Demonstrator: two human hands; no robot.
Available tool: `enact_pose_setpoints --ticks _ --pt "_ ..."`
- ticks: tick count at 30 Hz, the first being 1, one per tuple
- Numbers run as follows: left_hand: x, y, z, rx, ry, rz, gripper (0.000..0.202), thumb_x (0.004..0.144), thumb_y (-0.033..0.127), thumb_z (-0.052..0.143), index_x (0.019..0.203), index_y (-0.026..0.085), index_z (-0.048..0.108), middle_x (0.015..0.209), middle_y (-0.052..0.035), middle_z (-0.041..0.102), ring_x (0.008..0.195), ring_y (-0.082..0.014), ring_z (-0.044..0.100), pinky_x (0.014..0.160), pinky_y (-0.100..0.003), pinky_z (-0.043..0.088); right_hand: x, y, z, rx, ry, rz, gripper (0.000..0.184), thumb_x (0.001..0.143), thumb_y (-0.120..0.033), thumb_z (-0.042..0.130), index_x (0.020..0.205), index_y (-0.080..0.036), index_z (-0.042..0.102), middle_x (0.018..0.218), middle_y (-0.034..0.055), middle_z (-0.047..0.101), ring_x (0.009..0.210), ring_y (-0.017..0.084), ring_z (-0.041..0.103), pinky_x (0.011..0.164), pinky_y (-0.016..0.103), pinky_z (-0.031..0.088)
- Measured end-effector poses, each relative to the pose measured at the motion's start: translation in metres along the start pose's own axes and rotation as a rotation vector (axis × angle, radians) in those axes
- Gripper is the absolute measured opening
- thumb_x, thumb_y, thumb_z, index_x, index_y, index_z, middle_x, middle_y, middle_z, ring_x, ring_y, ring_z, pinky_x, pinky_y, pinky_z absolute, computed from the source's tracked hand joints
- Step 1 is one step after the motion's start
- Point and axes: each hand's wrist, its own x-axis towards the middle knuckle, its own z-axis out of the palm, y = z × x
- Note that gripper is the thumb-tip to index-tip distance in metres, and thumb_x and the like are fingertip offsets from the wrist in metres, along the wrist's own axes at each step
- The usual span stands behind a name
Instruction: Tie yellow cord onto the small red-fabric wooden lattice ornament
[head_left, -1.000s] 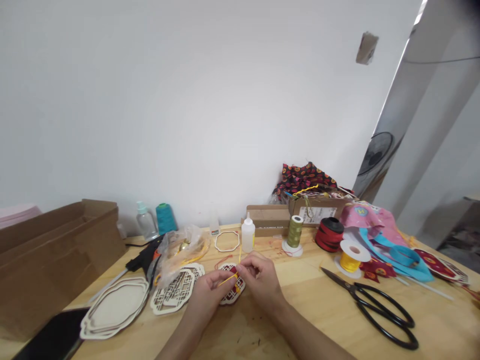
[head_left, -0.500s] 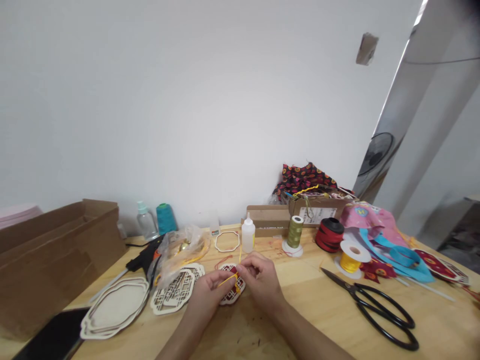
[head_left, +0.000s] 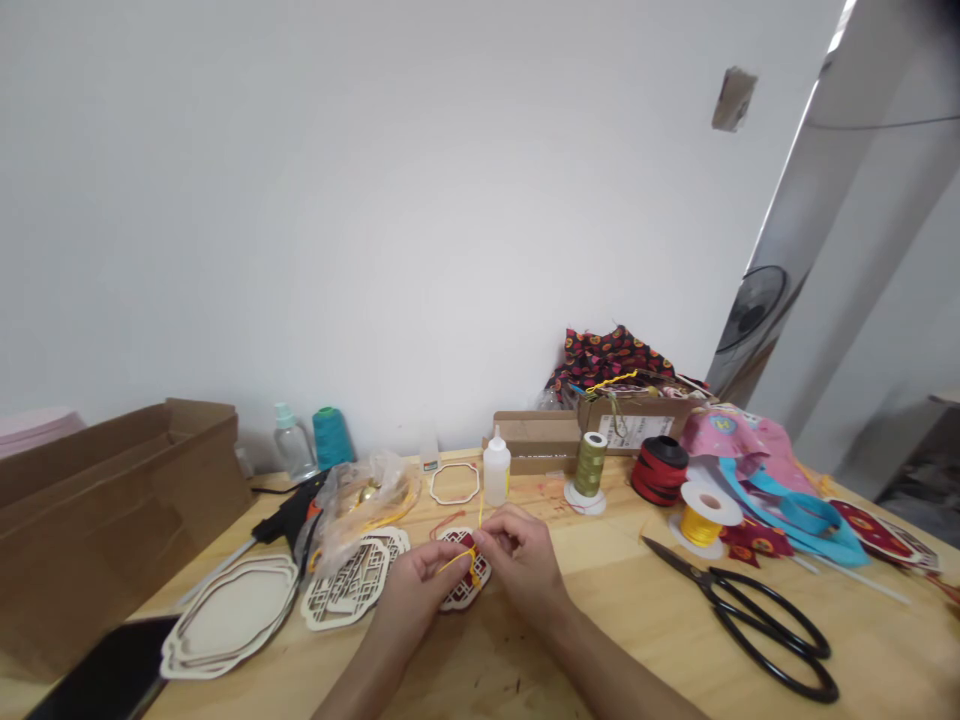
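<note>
Yellow cord runs between my two hands. My left hand is closed, pinching the cord between thumb and forefinger. On the other side my right hand also pinches the cord, and a short yellow end sticks up past its fingertips. Just beneath the fingers lies a small lattice ornament with a pale wooden frame over dark red backing. Part of it is covered by the hands. Whether the cord is fastened to the ornament I cannot tell.
To the left are wooden lattice panels, plain wooden plates, a glue gun and a cardboard box. A squeeze bottle stands ahead. Black scissors, a yellow cord spool and a green thread spool are right.
</note>
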Motion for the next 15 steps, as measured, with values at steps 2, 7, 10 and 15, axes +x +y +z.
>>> enact_pose_setpoints --ticks 2,7,10,15 --pt "0.0005 -0.0007 -0.0005 0.001 -0.004 0.000 0.019 0.057 0.028 0.067 0.067 0.012 0.065 0.054 -0.0013 0.066 0.053 -0.0135 0.057 0.052 -0.021 0.040 0.0002 -0.0006 -0.0002 -0.006 -0.002 0.002 0.014 0.071 -0.020 0.052 0.060 -0.016 0.059 0.055 -0.0013 0.048 0.052 0.010 0.042 0.048 0.020 0.033" --pt "-0.0002 -0.0001 0.0002 0.007 -0.007 0.003 0.020 0.057 0.028 0.067 0.068 0.011 0.065 0.055 -0.0018 0.066 0.054 -0.0142 0.057 0.053 -0.022 0.040 0.0006 -0.0011 0.0000 0.001 0.007 -0.004 0.014 0.071 -0.020 0.052 0.059 -0.016 0.059 0.054 -0.0018 0.048 0.051 0.010 0.041 0.048 0.020 0.033" --pt "-0.0012 0.0009 0.0009 0.014 0.001 0.007 0.022 0.057 0.029 0.067 0.069 0.011 0.065 0.056 -0.0019 0.066 0.055 -0.0147 0.058 0.053 -0.022 0.040 0.0006 -0.0004 0.0004 -0.002 0.004 -0.003 0.014 0.071 -0.020 0.052 0.060 -0.016 0.059 0.054 -0.0018 0.047 0.050 0.009 0.041 0.047 0.020 0.033" --pt "-0.0006 0.0009 0.0013 0.019 0.004 0.008 0.022 0.055 0.031 0.068 0.067 0.012 0.065 0.054 -0.0014 0.066 0.052 -0.0144 0.057 0.051 -0.022 0.040 0.0003 0.0003 0.0005 -0.005 -0.004 -0.008 0.014 0.071 -0.020 0.052 0.060 -0.016 0.059 0.055 -0.0018 0.047 0.050 0.009 0.040 0.047 0.020 0.032"
